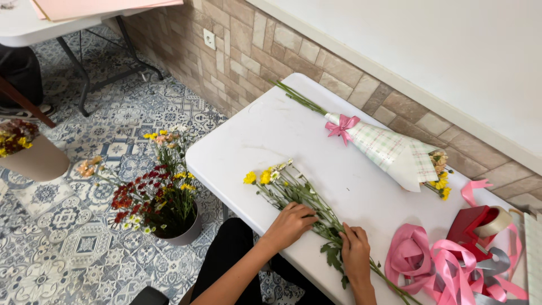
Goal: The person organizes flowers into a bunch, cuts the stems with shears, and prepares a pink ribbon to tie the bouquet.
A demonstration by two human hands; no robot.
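Observation:
A loose bunch of green stems with small yellow and white flowers (282,183) lies along the near edge of the white table (265,135). My left hand (291,223) rests on the stems, fingers curled over them near the middle. A little further down the bunch, my right hand (354,251) pinches the leafy stems. A finished bouquet (389,149) wrapped in pale checked paper and tied with a pink bow lies further back near the wall, untouched.
Pink and grey ribbons (440,265) pile at the table's right end beside a red tape dispenser (477,223). On the tiled floor stands a pot of red and yellow flowers (161,197); a beige flower box (31,155) sits at far left. A second table (34,25) stands behind.

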